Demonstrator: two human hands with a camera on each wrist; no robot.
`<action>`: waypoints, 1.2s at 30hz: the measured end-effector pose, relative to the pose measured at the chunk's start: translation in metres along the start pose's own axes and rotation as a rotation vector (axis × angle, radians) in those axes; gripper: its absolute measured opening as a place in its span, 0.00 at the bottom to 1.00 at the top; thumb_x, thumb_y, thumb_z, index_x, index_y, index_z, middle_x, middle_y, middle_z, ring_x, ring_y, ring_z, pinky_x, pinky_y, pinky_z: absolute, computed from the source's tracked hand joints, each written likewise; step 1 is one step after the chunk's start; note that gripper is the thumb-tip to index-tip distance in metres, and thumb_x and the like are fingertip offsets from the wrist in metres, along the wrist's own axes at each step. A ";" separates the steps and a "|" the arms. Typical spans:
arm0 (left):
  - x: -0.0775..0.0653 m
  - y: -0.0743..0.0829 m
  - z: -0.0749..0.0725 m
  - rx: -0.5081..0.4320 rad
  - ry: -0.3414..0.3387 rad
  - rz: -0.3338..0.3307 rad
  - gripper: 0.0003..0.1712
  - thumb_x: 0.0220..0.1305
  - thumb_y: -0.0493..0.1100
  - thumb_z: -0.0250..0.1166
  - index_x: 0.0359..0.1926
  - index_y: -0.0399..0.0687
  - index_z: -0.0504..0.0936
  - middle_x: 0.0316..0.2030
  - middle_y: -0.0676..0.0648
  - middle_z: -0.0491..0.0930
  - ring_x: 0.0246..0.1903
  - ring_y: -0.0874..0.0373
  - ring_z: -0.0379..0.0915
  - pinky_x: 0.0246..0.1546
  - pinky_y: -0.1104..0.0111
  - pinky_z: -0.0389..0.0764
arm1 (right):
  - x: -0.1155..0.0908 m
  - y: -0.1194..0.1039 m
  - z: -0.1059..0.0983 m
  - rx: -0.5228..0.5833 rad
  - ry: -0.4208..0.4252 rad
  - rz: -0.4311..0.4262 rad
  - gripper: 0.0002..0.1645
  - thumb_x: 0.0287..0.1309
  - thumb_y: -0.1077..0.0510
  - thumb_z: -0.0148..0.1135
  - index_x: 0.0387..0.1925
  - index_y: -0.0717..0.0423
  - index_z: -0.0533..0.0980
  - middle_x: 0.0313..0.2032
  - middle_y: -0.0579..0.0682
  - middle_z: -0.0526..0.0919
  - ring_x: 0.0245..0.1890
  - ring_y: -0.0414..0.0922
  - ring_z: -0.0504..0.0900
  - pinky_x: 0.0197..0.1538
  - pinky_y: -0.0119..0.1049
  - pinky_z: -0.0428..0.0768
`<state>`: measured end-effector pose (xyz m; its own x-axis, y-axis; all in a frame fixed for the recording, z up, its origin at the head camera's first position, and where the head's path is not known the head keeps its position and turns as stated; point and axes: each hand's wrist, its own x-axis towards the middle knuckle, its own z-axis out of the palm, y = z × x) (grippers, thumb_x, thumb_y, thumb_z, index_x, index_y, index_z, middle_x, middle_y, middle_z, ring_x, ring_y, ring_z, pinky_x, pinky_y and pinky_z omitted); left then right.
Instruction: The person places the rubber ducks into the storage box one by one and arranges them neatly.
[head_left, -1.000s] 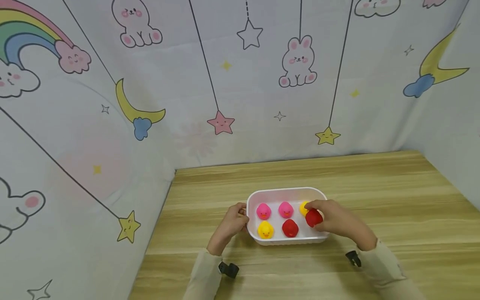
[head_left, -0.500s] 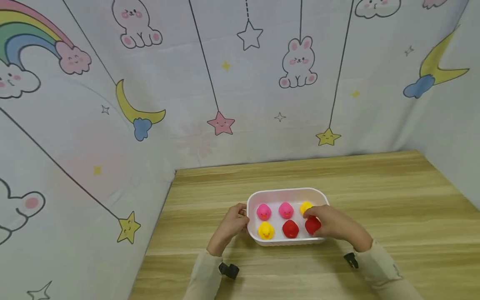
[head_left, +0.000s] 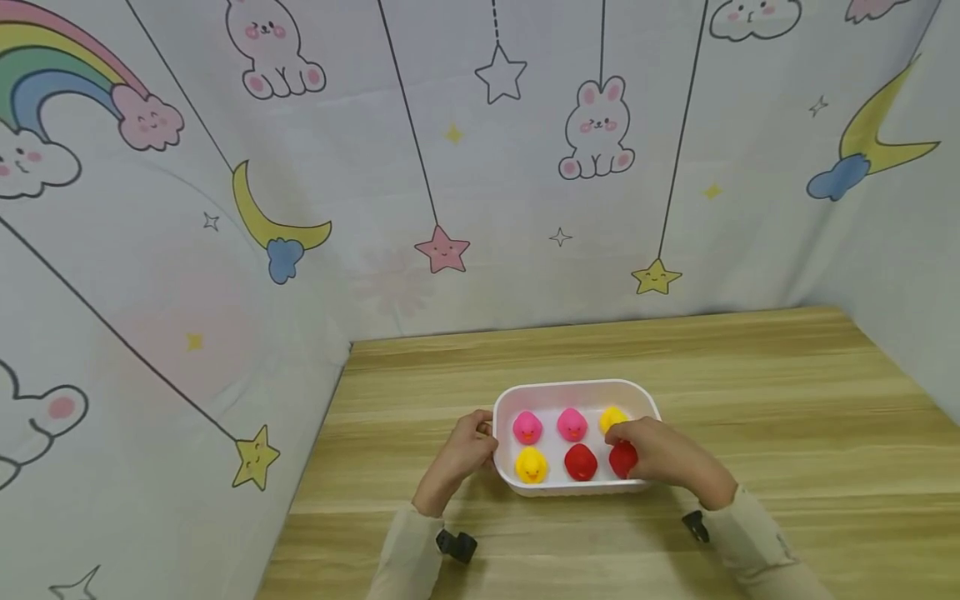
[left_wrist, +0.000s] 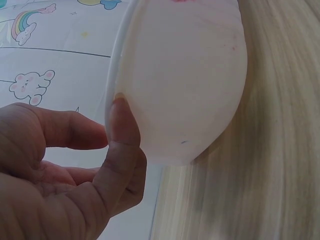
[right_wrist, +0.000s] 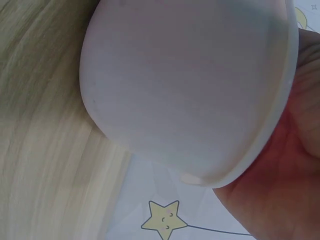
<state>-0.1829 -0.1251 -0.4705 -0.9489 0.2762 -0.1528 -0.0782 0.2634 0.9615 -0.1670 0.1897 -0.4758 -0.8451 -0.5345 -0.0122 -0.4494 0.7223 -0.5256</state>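
A white plastic basin [head_left: 576, 492] holds small rubber ducks in two rows. At the back are two pink ducks, one on the left [head_left: 527, 427] and one in the middle [head_left: 572, 424], with a yellow duck [head_left: 613, 419] at the right. Another yellow duck [head_left: 531, 465] and a red duck [head_left: 581, 462] sit in front. My left hand [head_left: 463, 452] pinches the basin's left rim between thumb and fingers, clearly seen in the left wrist view. Reaching over the right end, my right hand [head_left: 670, 452] grips a second red duck [head_left: 622, 461] in the front right corner, partly covering it.
The basin stands on a wood-grain table [head_left: 420, 375]. A white cloth [head_left: 517, 192] printed with stars, moons and rabbits hangs behind and along the sides. Black wrist cameras sit at the left [head_left: 457, 546] and right [head_left: 696, 527] sleeves.
My right hand has brought its red duck down and toward me, into the front row beside the other red duck. The left hand keeps its place on the rim.
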 end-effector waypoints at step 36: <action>-0.017 -0.035 -0.006 0.593 0.273 0.244 0.43 0.65 0.47 0.68 0.70 0.24 0.60 0.65 0.23 0.60 0.64 0.28 0.59 0.63 0.36 0.69 | -0.050 0.029 -0.021 -0.103 0.366 -0.001 0.49 0.49 0.42 0.77 0.65 0.68 0.71 0.63 0.68 0.71 0.62 0.68 0.69 0.59 0.71 0.72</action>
